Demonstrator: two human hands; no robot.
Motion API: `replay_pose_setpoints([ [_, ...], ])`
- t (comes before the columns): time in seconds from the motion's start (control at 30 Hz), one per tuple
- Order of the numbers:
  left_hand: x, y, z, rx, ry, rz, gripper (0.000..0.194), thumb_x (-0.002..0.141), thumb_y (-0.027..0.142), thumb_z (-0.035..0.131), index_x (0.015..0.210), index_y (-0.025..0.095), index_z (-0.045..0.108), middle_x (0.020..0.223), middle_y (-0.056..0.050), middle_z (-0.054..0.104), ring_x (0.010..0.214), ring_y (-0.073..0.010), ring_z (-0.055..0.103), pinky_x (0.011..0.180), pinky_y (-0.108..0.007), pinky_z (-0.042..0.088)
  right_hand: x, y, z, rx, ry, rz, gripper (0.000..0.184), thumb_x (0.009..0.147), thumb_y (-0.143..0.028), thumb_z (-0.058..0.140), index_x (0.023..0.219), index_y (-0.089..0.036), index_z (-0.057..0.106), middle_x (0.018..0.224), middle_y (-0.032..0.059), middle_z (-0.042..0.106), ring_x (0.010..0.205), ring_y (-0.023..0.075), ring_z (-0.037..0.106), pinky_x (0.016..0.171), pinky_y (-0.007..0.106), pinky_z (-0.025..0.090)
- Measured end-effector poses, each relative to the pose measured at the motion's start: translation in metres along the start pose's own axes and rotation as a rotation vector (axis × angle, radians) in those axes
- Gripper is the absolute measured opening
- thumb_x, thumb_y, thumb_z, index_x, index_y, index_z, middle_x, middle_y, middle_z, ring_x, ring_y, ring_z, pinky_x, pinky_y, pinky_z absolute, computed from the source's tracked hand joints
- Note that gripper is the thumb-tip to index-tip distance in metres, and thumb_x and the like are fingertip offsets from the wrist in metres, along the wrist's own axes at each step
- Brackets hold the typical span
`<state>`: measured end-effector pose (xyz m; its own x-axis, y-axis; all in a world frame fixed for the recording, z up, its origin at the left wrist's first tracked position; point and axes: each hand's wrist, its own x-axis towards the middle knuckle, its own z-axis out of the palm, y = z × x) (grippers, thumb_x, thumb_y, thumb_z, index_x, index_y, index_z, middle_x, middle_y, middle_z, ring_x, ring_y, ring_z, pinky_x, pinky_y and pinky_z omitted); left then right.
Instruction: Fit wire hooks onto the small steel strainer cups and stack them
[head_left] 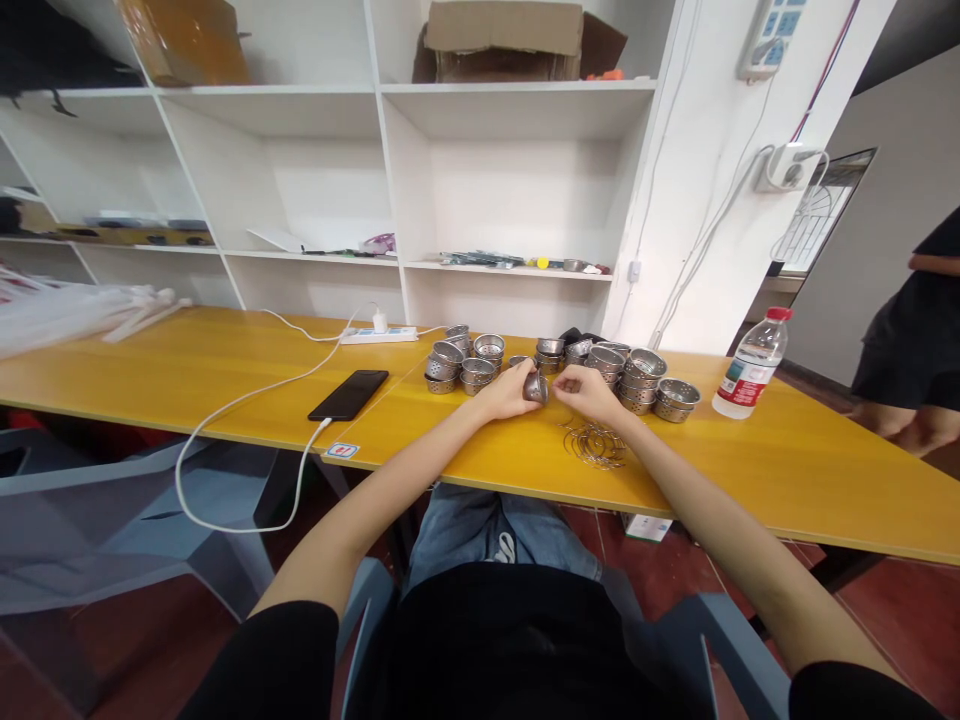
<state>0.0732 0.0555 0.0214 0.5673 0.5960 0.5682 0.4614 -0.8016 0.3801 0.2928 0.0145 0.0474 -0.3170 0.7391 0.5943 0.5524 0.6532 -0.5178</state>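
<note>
My left hand [508,394] is closed round a small metal strainer cup [535,388], which is tipped on its side just above the table. Close to the cup's right side is my right hand [589,394], its fingertips pinched together. Whatever those fingers hold, if anything, is too small to make out. Below my right wrist lies a loose pile of thin wire rings [596,446]. Perforated metal cups [478,372] are stacked beyond my left hand, and more stacked cups [643,378] stand beyond and to the right of my right hand.
On the yellow table [420,430], a black phone [349,395] lies at left with a white cable [225,408] hanging over the edge. A power strip [379,335] sits behind. A water bottle [752,365] stands right. White shelves [517,190] rise behind; a person [911,330] stands far right.
</note>
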Motion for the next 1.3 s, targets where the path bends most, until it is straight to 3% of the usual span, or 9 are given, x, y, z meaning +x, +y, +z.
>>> replay_pose_setpoints([
  [0.23, -0.001, 0.010, 0.007, -0.051, -0.045, 0.045, 0.058, 0.072, 0.040, 0.085, 0.114, 0.021, 0.049, 0.114, -0.009, 0.066, 0.104, -0.0283, 0.067, 0.090, -0.040, 0.053, 0.001, 0.005, -0.004, -0.032, 0.057, 0.046, 0.009, 0.076, -0.028, 0.071, 0.075, -0.021, 0.077, 0.077, 0.0067, 0.071, 0.070, 0.0210, 0.060, 0.070, 0.034, 0.046],
  [0.5, -0.001, 0.007, 0.007, -0.015, -0.004, 0.026, 0.057, 0.073, 0.038, 0.083, 0.115, 0.021, 0.049, 0.116, -0.009, 0.065, 0.106, -0.0291, 0.066, 0.091, -0.041, 0.054, 0.003, 0.007, -0.004, -0.058, 0.097, 0.070, 0.010, 0.077, -0.027, 0.069, 0.074, -0.020, 0.076, 0.078, 0.0064, 0.072, 0.068, 0.0194, 0.060, 0.068, 0.033, 0.047],
  [0.73, -0.002, 0.000, 0.004, 0.002, 0.048, -0.027, 0.054, 0.076, 0.036, 0.079, 0.118, 0.021, 0.048, 0.114, -0.010, 0.066, 0.102, -0.0287, 0.067, 0.090, -0.042, 0.055, 0.000, 0.001, 0.002, -0.051, -0.018, -0.005, 0.011, 0.081, -0.028, 0.070, 0.077, -0.019, 0.076, 0.078, 0.0062, 0.073, 0.069, 0.0185, 0.062, 0.068, 0.031, 0.048],
  [0.97, -0.005, -0.002, 0.006, 0.000, 0.022, 0.071, 0.080, 0.080, 0.031, 0.074, 0.148, 0.021, 0.035, 0.144, -0.015, 0.056, 0.132, -0.0317, 0.058, 0.113, -0.046, 0.047, -0.004, 0.002, 0.012, -0.059, -0.093, -0.074, 0.009, 0.083, -0.021, 0.068, 0.079, -0.016, 0.075, 0.075, 0.0043, 0.071, 0.065, 0.0150, 0.059, 0.065, 0.027, 0.047],
  [1.17, -0.005, -0.003, 0.005, 0.037, -0.015, 0.108, 0.055, 0.082, 0.034, 0.072, 0.132, 0.020, 0.053, 0.134, -0.013, 0.061, 0.121, -0.0311, 0.063, 0.109, -0.047, 0.050, -0.005, 0.002, 0.010, -0.057, -0.116, -0.075, 0.010, 0.085, -0.023, 0.070, 0.082, -0.016, 0.076, 0.075, 0.0040, 0.072, 0.066, 0.0151, 0.060, 0.066, 0.027, 0.047],
  [1.3, -0.004, -0.001, 0.005, 0.014, -0.009, 0.127, 0.049, 0.082, 0.032, 0.072, 0.126, 0.021, 0.055, 0.127, -0.012, 0.064, 0.116, -0.0297, 0.064, 0.105, -0.046, 0.052, -0.004, 0.002, 0.010, -0.029, -0.121, -0.055, 0.012, 0.085, -0.027, 0.072, 0.082, -0.016, 0.077, 0.075, 0.0041, 0.073, 0.066, 0.0154, 0.060, 0.066, 0.028, 0.048],
])
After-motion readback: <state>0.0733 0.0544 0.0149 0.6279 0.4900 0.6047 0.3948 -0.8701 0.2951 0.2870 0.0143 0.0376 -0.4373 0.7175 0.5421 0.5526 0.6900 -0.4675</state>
